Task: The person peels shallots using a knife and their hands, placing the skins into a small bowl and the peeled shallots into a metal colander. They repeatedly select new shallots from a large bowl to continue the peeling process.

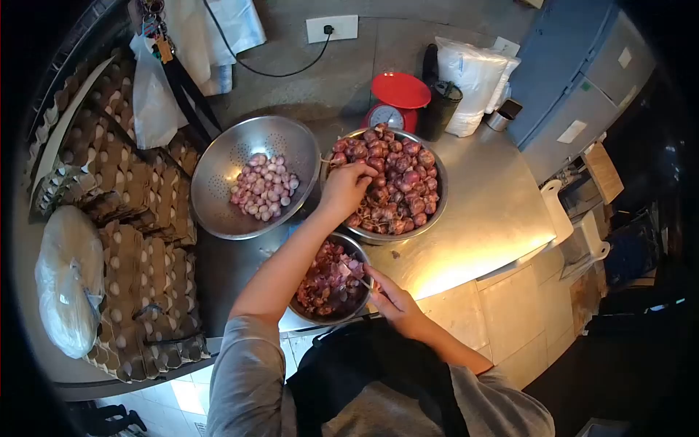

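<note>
A steel bowl [445,191] heaped with unpeeled red shallots [400,171] stands in front of me. My left hand [348,191] reaches over its left rim, fingers bent and pinched at a shallot on the pile. Nearer my body, a smaller steel bowl [336,318] holds papery skins [320,280]. My right hand [395,297] is closed around a small knife [365,283] over that bowl's right rim; the handle is mostly hidden in my fingers. To the left, peeled shallots [264,187] lie in a steel colander [218,156].
Stacked egg trays [145,291] and a filled plastic bag [69,280] crowd the left. Behind the shallots stand a red scale [400,91], a dark container [443,109] and white plastic packs [470,84]. The steel table [495,197] ends at the right, above a tiled floor [517,306].
</note>
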The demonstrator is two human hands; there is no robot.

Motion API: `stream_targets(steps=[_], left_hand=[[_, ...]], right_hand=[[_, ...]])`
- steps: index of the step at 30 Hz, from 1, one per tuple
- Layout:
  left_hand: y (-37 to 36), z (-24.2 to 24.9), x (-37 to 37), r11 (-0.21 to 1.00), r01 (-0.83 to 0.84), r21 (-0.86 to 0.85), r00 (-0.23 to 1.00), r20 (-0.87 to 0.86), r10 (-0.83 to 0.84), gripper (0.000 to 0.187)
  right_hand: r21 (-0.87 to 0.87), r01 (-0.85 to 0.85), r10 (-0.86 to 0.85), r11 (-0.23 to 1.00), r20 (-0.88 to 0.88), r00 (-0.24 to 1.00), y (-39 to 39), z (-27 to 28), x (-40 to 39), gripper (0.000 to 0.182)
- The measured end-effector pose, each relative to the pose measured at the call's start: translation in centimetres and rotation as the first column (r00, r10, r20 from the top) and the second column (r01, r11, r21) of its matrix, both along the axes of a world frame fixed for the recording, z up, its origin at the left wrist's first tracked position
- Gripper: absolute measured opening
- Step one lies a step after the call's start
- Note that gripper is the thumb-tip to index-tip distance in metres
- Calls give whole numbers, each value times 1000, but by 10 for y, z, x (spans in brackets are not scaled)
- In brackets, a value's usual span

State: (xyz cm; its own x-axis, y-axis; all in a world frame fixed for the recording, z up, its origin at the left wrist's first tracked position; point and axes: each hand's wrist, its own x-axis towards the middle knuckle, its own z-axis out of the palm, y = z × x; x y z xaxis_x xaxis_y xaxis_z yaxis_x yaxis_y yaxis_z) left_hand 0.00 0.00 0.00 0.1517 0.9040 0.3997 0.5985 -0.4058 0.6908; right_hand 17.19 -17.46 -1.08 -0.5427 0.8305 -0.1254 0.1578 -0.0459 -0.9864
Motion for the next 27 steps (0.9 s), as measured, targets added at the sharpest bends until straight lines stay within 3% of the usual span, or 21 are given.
stream_targets(steps=[5,9,12,16,17,19,20,22,24,27], left_hand=[[33,-17,33,965,-91,-247,974,-223,35,19],[43,-12,42,949,-154,-275,924,-380,39,25],[43,-20,32,942,-61,-331,980,-197,-5,32],[16,-18,11,988,-96,-123,981,157,115,35],[0,-8,6,979,-21,-205,908,406,105,33],[-38,7,-2,943,171,-284,580,803,137,30],[-57,9,-10,925,224,-307,559,818,136,28],[-95,11,-28,879,329,-345,514,846,140,25],[-131,6,-35,844,326,-426,461,851,251,26],[-171,3,-38,842,309,-442,337,879,337,29]], right_hand=[[-19,20,-21,1000,-69,997,4,-5,16,46],[-27,13,-15,1000,-76,997,9,-2,22,45],[-76,13,-19,997,-79,997,9,0,25,43],[-43,30,-34,999,-111,993,12,4,20,43],[-71,26,-36,997,-143,989,12,3,19,43],[-189,7,-50,982,-225,973,12,2,18,43],[-278,-14,-65,961,-272,960,12,2,15,43],[-164,25,-72,986,-285,956,13,-5,5,47],[-126,29,-67,992,-316,946,13,-4,-6,48],[14,-4,6,1000,-206,978,10,-6,-20,44]])
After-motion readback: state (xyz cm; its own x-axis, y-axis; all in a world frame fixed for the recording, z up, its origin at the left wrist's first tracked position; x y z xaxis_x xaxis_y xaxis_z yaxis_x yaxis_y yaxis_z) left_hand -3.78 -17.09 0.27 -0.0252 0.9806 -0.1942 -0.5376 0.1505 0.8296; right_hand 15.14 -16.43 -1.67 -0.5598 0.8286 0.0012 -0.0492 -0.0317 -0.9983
